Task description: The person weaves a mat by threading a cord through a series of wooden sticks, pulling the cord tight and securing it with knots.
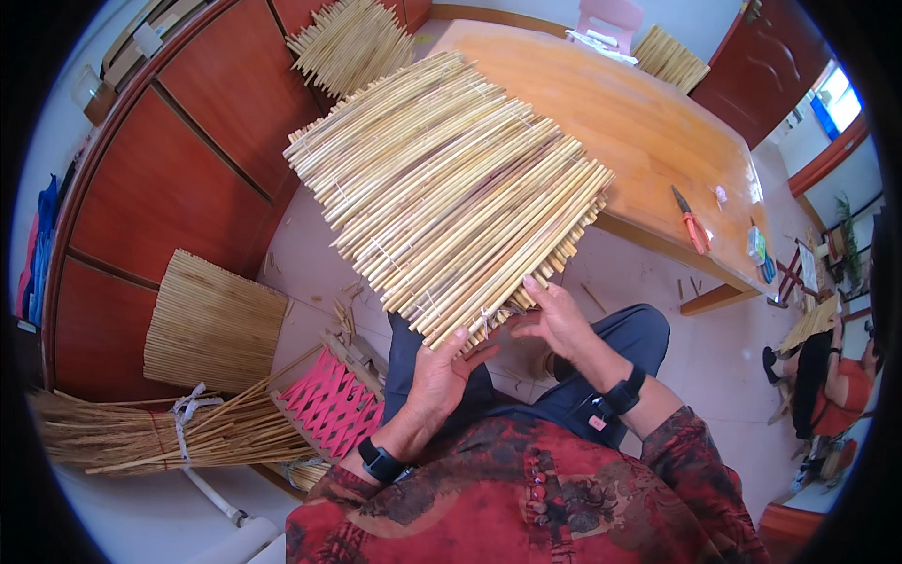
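A mat of straw-coloured reed stalks, tied side by side with thin pale thread, slopes up and away from my lap. Its far part reaches the edge of the wooden table. My left hand grips the near edge at the left, thumb on top and fingers beneath. Close by on the right, my right hand holds the same edge, its thumb pressed on the outer stalks. A knot of white string shows on the edge between the hands. The mat hides the undersides of most fingers.
On the table lie red-handled pliers and blue-handled scissors. A second mat leans on red cabinets at left, above a tied bundle of stalks and a pink-strapped stool. Another person sits far right, holding a mat.
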